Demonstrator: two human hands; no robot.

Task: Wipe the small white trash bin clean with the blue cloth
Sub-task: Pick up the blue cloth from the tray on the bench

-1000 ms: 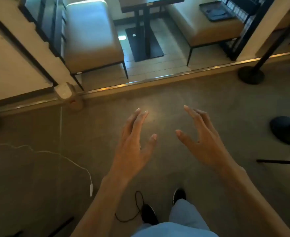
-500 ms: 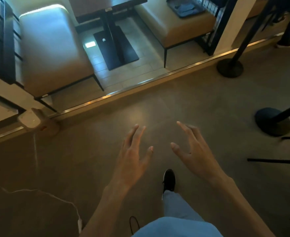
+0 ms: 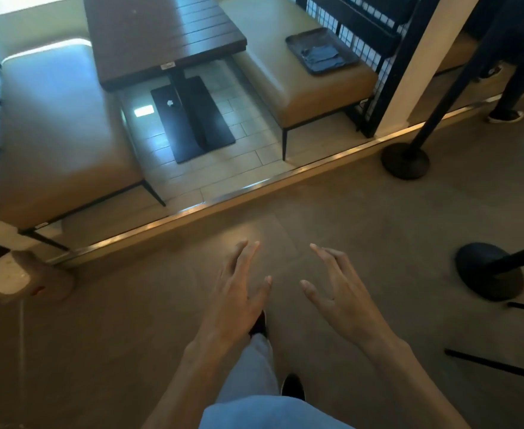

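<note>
Brown floor (image 3: 136, 320) fills the near half of our view, bounded by one metal strip (image 3: 254, 187) that runs aslant across it; beyond the strip the ground is pale tile. We take that strip as our landmark. On its far side stands one dark wooden worktop (image 3: 161, 35) on a black pedestal, with two tan padded seats, one to its left (image 3: 59, 128) and one to its right (image 3: 304, 72). On the right seat lies one dark tray (image 3: 294, 41) holding a blue cloth (image 3: 321, 58), well apart from our hands. We cannot see the small white trash bin.

On the near side of the strip we count two black round post bases (image 3: 404, 161) (image 3: 486, 274), both to the right, and one pale rounded object (image 3: 22, 277) at the left edge, touching the strip's end. Another person's dark shoe (image 3: 505, 116) stands at the strip's far right.

Our left hand (image 3: 236, 301) and right hand (image 3: 344, 301) hang over the brown floor, near each other, palms turned inward. The fingers (image 3: 243, 258) of both are spread, loosely bent, and hold nothing. Below them we see two dark shoes (image 3: 291, 387) (image 3: 259, 325) and pale trousers (image 3: 251, 366).
</note>
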